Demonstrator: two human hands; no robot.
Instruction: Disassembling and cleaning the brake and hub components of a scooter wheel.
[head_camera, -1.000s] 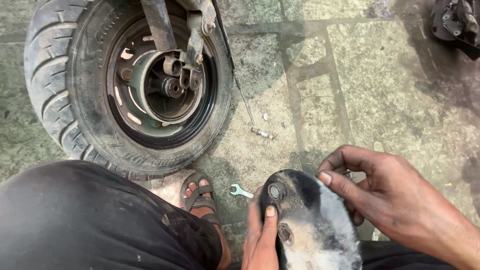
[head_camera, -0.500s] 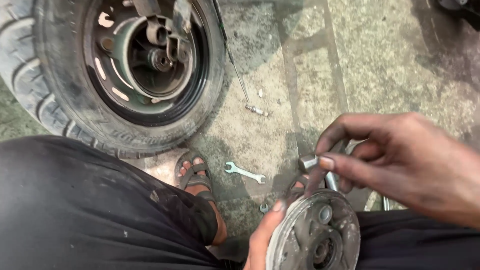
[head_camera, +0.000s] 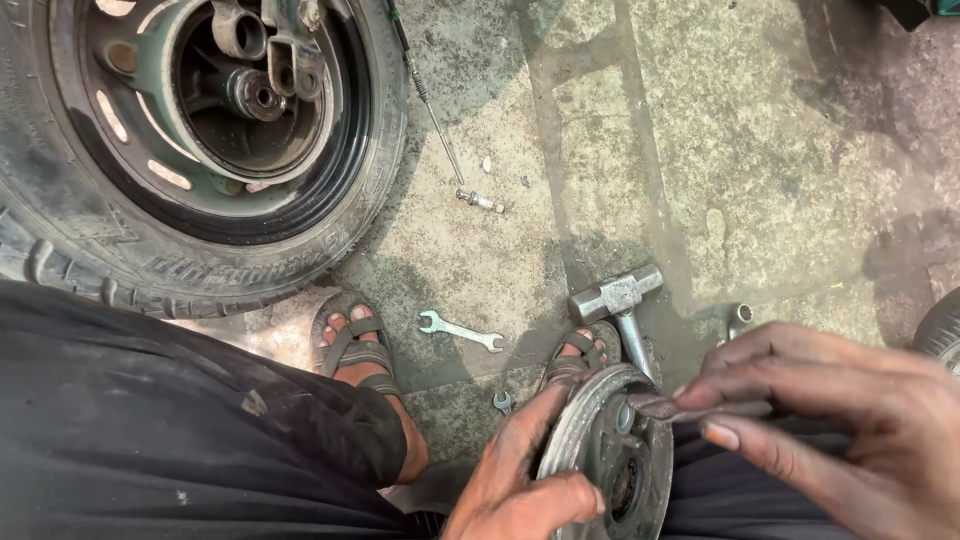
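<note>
The floor is rough grey concrete with stains, darker patches and some straight joints running from near to far. On the far left a big black tyre on its wheel lies flat on it. Just right of the tyre a thin cable lies, and beside its near end a small metal bolt. Nearer, in the middle, lies a small open-ended spanner. To the right of it a steel hammer rests, and further right a short metal socket. Two feet in sandals stand on the floor.
</note>
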